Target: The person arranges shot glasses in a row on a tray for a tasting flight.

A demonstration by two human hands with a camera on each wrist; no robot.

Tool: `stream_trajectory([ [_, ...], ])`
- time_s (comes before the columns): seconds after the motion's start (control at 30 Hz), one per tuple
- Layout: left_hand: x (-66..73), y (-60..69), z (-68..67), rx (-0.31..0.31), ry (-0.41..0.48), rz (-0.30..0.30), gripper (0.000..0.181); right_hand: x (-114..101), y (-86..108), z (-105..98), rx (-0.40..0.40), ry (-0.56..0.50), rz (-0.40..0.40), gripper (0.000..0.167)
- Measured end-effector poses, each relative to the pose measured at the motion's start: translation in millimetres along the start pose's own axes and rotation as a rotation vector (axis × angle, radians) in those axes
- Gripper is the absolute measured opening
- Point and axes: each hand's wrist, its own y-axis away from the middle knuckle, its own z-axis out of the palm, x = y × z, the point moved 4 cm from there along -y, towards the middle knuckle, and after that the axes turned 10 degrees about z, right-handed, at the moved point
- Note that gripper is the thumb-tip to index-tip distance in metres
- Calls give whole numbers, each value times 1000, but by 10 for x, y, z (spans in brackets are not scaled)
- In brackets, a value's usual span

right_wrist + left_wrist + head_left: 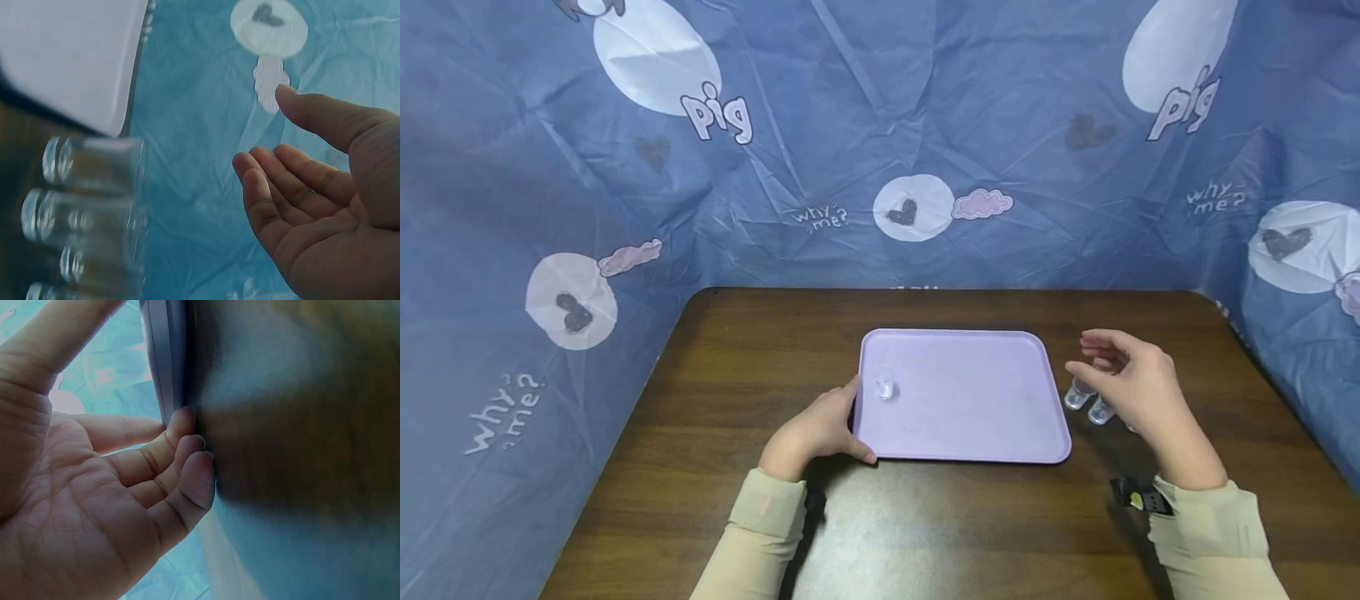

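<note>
A pale purple tray [970, 408] lies on the wooden table, with one small clear shot glass [885, 385] standing near its left side. My left hand [817, 423] spans the tray's front left corner, its fingers along the left edge and the thumb at the front. The left wrist view shows those fingertips [197, 478] down at the tabletop beside the rim. Past the tray's right edge, my right hand [1138, 385] hovers by several upright clear shot glasses [1077, 395], partly covering them. In the right wrist view its fingers are relaxed, apart from the glasses [87, 219].
The brown wooden table [760, 333] has rounded back corners. A blue printed cloth [820, 150] hangs behind it and along both sides. A dark strap with a small device [1138, 497] sits at the right wrist, by a beige sleeve [1213, 525].
</note>
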Motion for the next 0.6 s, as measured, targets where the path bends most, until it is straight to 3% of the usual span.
stream_trajectory([
  [0.6, 3, 5, -9, 4, 13, 14, 126, 701, 241, -491, 43, 51, 98, 51],
])
